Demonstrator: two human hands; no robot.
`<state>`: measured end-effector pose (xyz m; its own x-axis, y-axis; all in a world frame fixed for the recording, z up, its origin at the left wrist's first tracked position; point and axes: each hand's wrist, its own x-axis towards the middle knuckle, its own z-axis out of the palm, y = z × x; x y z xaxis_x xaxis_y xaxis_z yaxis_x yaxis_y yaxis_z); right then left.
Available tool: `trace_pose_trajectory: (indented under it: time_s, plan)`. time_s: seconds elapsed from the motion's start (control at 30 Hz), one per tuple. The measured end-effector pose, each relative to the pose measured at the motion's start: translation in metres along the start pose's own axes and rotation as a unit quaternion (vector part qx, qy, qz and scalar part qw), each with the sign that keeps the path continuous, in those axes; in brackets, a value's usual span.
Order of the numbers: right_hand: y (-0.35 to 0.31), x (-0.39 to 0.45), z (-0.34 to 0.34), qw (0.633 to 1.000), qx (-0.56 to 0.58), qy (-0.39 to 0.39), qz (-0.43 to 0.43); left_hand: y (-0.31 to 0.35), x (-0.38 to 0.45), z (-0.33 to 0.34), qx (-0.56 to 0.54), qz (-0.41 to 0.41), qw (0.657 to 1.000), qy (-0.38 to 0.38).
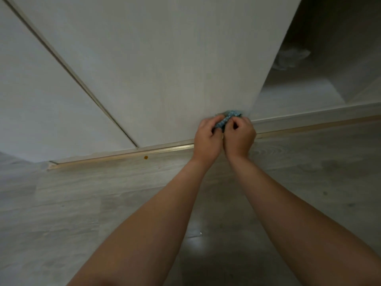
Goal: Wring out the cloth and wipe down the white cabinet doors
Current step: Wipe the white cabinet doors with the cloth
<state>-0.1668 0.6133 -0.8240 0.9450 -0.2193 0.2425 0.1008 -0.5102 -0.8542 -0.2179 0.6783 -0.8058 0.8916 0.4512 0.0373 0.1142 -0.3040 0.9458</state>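
Note:
A small blue cloth point(230, 116) is bunched up between both hands, just in front of the lower right corner of a white sliding cabinet door point(165, 65). My left hand point(208, 139) grips the cloth's left part with curled fingers. My right hand point(240, 137) grips its right part, knuckles close against the left hand. Only the cloth's top and a strip between the hands show. A second white door point(37, 96) lies to the left, behind a slanted seam.
A metal floor track point(123, 154) runs under the doors, with a small orange spot point(146, 157) beside it. The cabinet's open, dark interior point(329, 58) is at the right, holding a pale crumpled thing point(292, 57). Grey wood-look floor point(82, 203) lies below.

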Motion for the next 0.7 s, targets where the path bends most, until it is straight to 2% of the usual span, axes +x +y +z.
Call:
trace_pose_trajectory:
  time_s: [0.1,0.13,0.17,0.23,0.3,0.33,0.4,0.43,0.57,0.63,0.7]
  plan:
    - [0.036,0.006,0.001,0.984,-0.075,-0.143,0.074,-0.028,0.001,0.018,0.019,-0.032,0.997,-0.065]
    - [0.044,0.007,-0.002,0.979,-0.081,-0.165,0.083,-0.029,0.001,0.026,0.011,-0.039,0.996,-0.078]
    - [0.046,0.01,-0.006,0.98,-0.08,-0.162,0.085,-0.023,0.002,0.031,0.009,-0.036,0.996,-0.086]
    - [0.039,0.018,-0.017,0.994,-0.051,-0.075,0.055,0.006,0.002,0.037,-0.004,-0.008,0.995,-0.094]
    - [0.025,0.03,-0.031,1.0,-0.002,0.027,-0.011,0.025,0.003,0.044,0.005,0.033,0.998,-0.06]
    - [0.021,0.036,-0.037,0.998,0.014,0.049,-0.036,0.031,0.004,0.048,0.011,0.041,0.998,-0.035]
    - [0.025,0.043,-0.04,0.998,0.004,0.034,-0.059,0.025,0.003,0.053,0.018,0.032,0.999,-0.018]
    - [0.031,0.044,-0.038,0.998,-0.018,0.009,-0.055,0.016,0.003,0.055,0.029,0.021,0.999,-0.038]
    - [0.058,0.04,-0.032,0.988,-0.088,-0.121,0.032,-0.01,0.004,0.061,0.076,0.015,0.993,-0.089]
    - [0.046,0.037,-0.035,0.993,-0.061,-0.101,0.014,0.01,0.001,0.053,0.063,0.005,0.996,-0.069]
    - [0.015,0.033,-0.038,0.999,-0.009,-0.024,-0.03,0.029,-0.001,0.041,0.052,0.032,0.998,-0.009]
